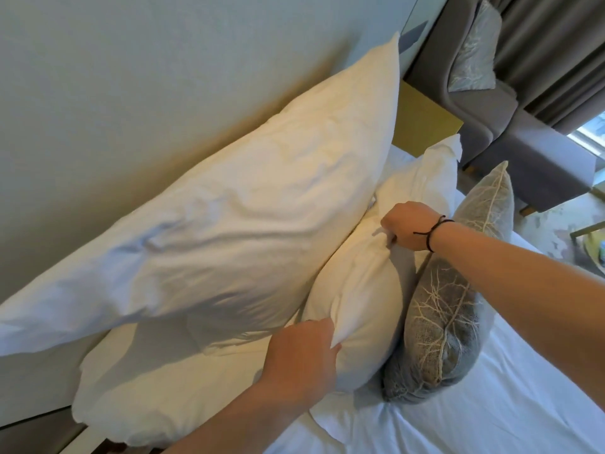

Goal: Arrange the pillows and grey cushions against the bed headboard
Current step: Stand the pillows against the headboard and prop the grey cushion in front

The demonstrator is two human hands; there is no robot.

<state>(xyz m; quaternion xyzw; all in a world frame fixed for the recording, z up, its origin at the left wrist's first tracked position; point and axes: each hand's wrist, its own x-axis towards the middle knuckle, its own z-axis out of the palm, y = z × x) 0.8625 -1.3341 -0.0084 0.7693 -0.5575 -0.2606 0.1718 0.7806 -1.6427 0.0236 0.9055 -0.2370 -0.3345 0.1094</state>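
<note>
White pillows (pixel 229 208), grey vein-patterned cushion (pixel 448 309)

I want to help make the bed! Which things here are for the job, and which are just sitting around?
For the job:
big pillow leaning on the headboard
small pillow, gripped by left hand and right hand
grey cushion beside it
sheet

Just sitting around:
armchair with its own cushion
curtain
</note>
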